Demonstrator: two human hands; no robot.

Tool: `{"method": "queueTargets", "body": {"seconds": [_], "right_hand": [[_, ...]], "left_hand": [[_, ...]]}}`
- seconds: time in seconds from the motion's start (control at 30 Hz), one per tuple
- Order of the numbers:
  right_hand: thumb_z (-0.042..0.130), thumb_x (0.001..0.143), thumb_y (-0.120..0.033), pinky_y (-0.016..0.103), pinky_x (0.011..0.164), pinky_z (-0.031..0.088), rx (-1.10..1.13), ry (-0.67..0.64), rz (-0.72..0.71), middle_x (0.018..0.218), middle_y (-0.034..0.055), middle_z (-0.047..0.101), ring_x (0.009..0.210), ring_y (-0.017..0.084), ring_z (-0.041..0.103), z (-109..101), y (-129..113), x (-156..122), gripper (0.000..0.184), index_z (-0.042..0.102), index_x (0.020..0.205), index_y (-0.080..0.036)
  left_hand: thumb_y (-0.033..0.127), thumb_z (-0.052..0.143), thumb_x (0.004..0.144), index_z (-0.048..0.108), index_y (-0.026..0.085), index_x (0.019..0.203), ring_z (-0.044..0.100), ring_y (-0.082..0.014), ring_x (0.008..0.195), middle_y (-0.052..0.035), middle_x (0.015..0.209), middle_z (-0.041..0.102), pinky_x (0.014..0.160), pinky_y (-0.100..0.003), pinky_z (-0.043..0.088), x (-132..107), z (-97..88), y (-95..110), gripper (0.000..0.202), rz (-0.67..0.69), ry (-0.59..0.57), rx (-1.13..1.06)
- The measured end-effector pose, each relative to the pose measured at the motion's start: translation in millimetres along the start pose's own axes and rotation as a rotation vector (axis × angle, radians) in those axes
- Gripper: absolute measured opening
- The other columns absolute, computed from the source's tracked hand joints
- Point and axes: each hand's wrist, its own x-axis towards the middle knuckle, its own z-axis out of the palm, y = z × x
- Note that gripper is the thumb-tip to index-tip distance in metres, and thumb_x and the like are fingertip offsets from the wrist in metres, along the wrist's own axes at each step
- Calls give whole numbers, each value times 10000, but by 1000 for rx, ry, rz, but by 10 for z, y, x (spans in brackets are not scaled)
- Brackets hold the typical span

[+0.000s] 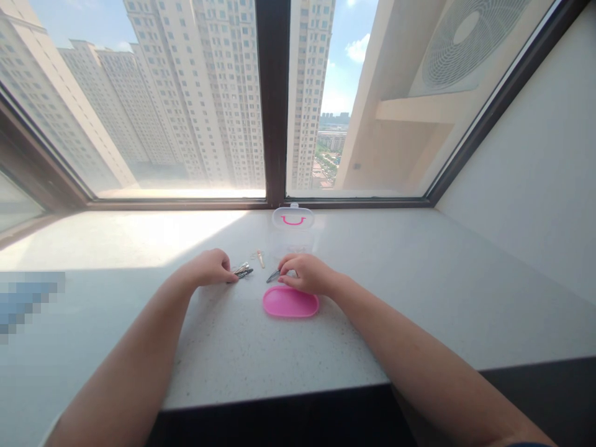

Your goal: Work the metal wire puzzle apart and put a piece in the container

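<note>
My left hand (214,267) is closed in a pinch at the near end of a small bunch of metallic and dark hair clips (243,272) on the white counter. My right hand (305,273) pinches a dark hair clip (272,277), its tip pointing down to the left. Just below that hand lies a shallow pink oval tray (291,304). A beige hair clip (261,259) rests between the two hands, a little farther back, with thin small pieces beside it too fine to make out.
Behind my right hand stands a see-through box with a whitish oval end and pink handle (293,219), close to the window frame (276,124). A white wall (526,186) borders the counter (233,354) on the right. A blurred blue patch (23,301) shows at far left.
</note>
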Motion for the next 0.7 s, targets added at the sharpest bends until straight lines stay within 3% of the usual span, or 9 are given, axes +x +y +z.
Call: {"method": "queueTargets", "body": {"seconds": [0.2,0.33,0.53,0.7], "right_hand": [[644,776,-172,263,706,431,-22,21,5,853,54,678,765,153,603,-5,31,2,57,691,744,-165],[638,761,-136,252,681,418,-23,21,9,818,48,669,732,146,589,-9,49,-7,60,684,729,-160],[613,713,-50,230,642,384,-39,73,27,753,19,631,681,125,536,-19,40,-17,117,656,719,-160],[613,733,-32,225,650,380,48,106,69,793,-5,652,613,96,479,-30,26,-21,292,647,981,-181]], "left_hand": [[317,595,542,618,195,540,583,-187,547,-29,543,641,470,-249,353,-46,-30,31,123,54,-20,-93],[316,593,574,592,198,557,577,-181,558,-22,578,658,482,-255,364,-52,-56,5,120,94,-9,-162],[310,598,616,603,193,601,605,-180,595,-32,641,691,551,-277,434,-41,-65,0,119,153,109,-271],[254,577,618,507,182,576,595,-142,524,-61,832,724,532,-281,476,-87,-36,93,109,203,52,-499]]}}
